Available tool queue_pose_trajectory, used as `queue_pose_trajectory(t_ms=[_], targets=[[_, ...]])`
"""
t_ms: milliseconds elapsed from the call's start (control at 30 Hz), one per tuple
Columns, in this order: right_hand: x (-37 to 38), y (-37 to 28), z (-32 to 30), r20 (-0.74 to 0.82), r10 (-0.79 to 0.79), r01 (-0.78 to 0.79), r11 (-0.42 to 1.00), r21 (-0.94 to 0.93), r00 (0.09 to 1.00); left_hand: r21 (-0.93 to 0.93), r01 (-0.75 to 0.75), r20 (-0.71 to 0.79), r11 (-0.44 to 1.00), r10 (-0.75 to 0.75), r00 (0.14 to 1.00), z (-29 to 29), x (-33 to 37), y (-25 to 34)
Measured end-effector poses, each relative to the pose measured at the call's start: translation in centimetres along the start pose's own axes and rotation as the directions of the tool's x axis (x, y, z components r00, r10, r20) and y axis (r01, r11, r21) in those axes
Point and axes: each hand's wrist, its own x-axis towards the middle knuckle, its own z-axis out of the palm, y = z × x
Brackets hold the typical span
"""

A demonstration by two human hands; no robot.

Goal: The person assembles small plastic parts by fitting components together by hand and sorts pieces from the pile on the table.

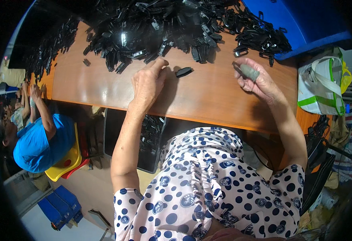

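My left hand is over the table at the near edge of a heap of small black plastic parts. Its fingers are curled together, and what they hold, if anything, is hidden. A single black oblong part lies on the wood just right of that hand. To the right, my right hand is raised above the tabletop with its fingers bent inward. A grey-green patch, perhaps a wrap or cover, lies across its fingers. Anything pinched at those fingertips is too small to make out.
A blue bin stands at the far right, beside a white and green bag. Under the table edge, left of my lap, is a dark tray of black parts. A co-worker in blue sits at the left by another heap.
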Motion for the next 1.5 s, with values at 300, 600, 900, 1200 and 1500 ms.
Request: queue_pose_trajectory(t_ms=[300,600,900,1200,1500], targets=[[-0.4,2.4,3.2,0.062,0.059,-0.058,0.998,-0.029,0.996,0.305,-0.713,0.381,0.631,0.606,0.698,0.5,1.5,0.5],[0.0,3.6,3.9,0.124,0.131,-0.131,0.991,-0.006,0.984,-0.214,-0.366,0.205,0.906,0.408,0.89,2.0,0.8,1.0],[0.6,5.4,3.4,0.14,0.064,-0.072,0.996,0.054,0.988,0.221,-0.634,0.291,0.741,0.57,0.768,0.1,2.5,1.5],[0.4,5.8,1.6,0.013,0.126,-0.125,0.992,-0.033,0.992,0.326,-0.842,0.577,0.431,0.615,0.538,1.0,3.9,1.9],[0.3,5.7,1.3,0.132,0.032,-0.044,0.995,0.093,0.991,0.282,-0.829,0.534,0.483,0.639,0.554,1.7,4.2,1.9]])
